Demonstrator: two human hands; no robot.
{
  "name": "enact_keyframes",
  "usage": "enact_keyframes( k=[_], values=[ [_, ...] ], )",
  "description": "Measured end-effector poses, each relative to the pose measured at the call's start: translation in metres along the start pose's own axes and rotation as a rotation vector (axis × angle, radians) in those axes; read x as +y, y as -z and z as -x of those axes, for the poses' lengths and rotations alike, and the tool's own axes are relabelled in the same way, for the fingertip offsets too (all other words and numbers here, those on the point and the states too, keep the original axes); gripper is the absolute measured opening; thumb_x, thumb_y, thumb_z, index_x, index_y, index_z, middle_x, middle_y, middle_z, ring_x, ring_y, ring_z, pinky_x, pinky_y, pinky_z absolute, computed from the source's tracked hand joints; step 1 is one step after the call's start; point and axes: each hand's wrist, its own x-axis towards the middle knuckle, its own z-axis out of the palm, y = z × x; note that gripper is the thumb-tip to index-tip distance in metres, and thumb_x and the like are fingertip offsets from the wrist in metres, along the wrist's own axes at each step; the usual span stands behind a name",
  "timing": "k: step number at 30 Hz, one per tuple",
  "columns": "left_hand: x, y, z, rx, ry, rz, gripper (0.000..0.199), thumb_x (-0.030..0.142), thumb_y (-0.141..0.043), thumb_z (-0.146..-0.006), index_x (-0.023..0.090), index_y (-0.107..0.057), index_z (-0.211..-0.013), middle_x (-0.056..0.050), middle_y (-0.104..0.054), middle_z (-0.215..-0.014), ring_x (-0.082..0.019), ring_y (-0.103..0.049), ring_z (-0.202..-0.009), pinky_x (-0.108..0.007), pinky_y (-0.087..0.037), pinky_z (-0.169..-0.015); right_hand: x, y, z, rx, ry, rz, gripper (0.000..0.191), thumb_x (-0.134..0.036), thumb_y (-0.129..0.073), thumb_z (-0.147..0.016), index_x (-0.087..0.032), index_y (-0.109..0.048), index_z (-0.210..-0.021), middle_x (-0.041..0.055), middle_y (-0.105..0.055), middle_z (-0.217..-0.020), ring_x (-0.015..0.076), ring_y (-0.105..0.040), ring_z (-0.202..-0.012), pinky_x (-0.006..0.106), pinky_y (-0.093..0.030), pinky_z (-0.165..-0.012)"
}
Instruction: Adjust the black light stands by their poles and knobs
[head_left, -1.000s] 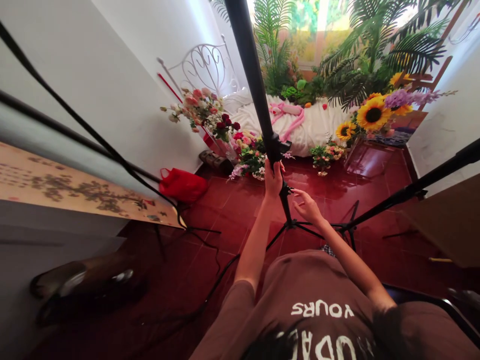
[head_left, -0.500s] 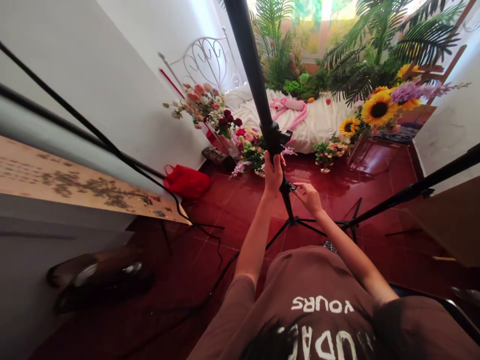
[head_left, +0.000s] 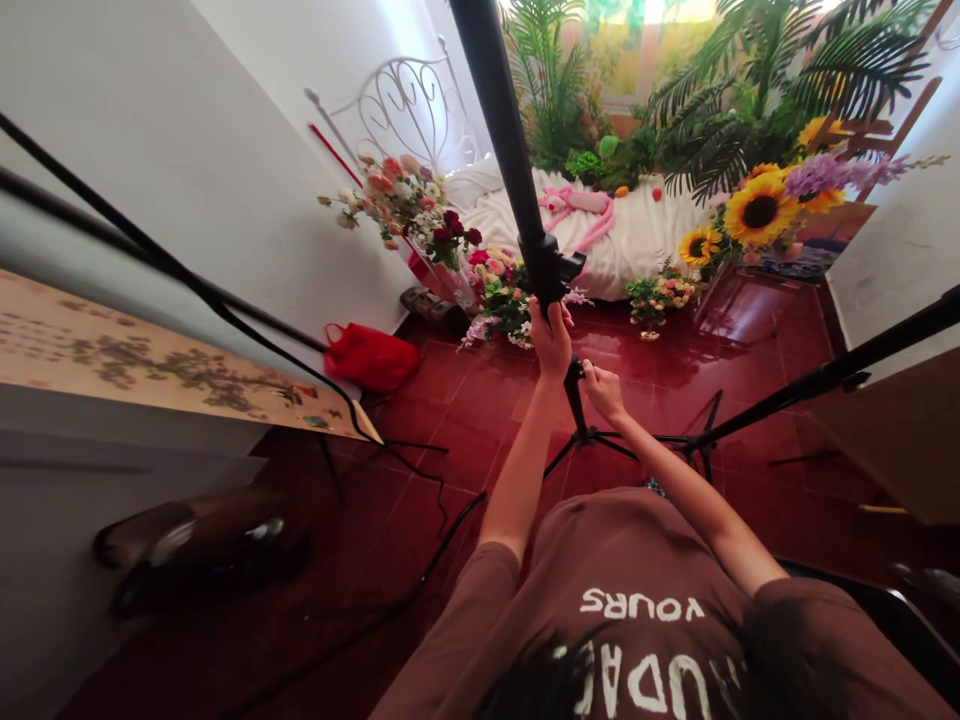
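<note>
On the brown shirt (head_left: 615, 540) of the person, I could read the word "YOURS" (head_left: 643, 605), in white capital letters, which stood upside down in my view. Closer to the bottom edge of the view there was a line of larger white capitals (head_left: 649, 685); from it I made out U, D and A, but its ends were covered or dark. The beige panel (head_left: 172, 372) at the left carried rows of small marks (head_left: 30, 315), too blurred for me to read.

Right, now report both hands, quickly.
Left hand: closed around the black stand pole, below its upper clamp.
Right hand: fingers pinched at the lower knob.
</note>
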Motion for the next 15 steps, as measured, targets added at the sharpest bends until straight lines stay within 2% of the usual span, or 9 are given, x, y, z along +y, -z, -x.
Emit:
enact_keyframes(
  k=[5,8,12,15],
  values=[
    [0.000,-0.007,0.004,0.085,0.010,-0.039,0.044,0.061,-0.036,-0.095,0.020,-0.052,-0.093,0.003,-0.052,-0.068,-0.008,-0.052,-0.057,-0.022,-0.044,-0.064,0.003,0.000,-0.007,-0.025,0.005,-0.012,0.063,-0.065,-0.025,-0.092,-0.022,-0.036,-0.047,0.0009,-0.042,-0.046,0.0124,-0.041,-0.046,0.027,-0.025,-0.052],
    [-0.008,-0.007,0.015,0.100,0.047,-0.082,0.043,0.059,-0.035,-0.096,0.020,-0.053,-0.101,0.000,-0.058,-0.075,-0.010,-0.059,-0.066,-0.023,-0.047,-0.072,0.005,0.005,-0.010,-0.072,0.028,0.009,0.064,-0.065,-0.027,-0.092,-0.021,-0.036,-0.046,0.0004,-0.041,-0.044,0.0117,-0.041,-0.045,0.026,-0.026,-0.052],
    [-0.033,0.003,0.055,0.101,0.113,-0.227,0.045,0.057,-0.040,-0.095,0.019,-0.052,-0.118,-0.011,-0.066,-0.104,-0.018,-0.066,-0.101,-0.031,-0.049,-0.093,0.004,0.010,-0.010,-0.099,0.047,0.003,0.065,-0.067,-0.026,-0.091,-0.022,-0.036,-0.045,0.0005,-0.041,-0.043,0.0124,-0.042,-0.045,0.027,-0.027,-0.053],
    [-0.061,0.020,0.097,0.049,0.134,-0.321,0.049,0.051,-0.042,-0.095,0.017,-0.049,-0.130,-0.019,-0.057,-0.133,-0.024,-0.053,-0.130,-0.039,-0.041,-0.109,0.003,0.012,-0.009,-0.136,0.055,-0.026,0.066,-0.068,-0.025,-0.091,-0.022,-0.039,-0.045,0.0006,-0.043,-0.042,0.0128,-0.043,-0.045,0.027,-0.029,-0.054]
  ],
)
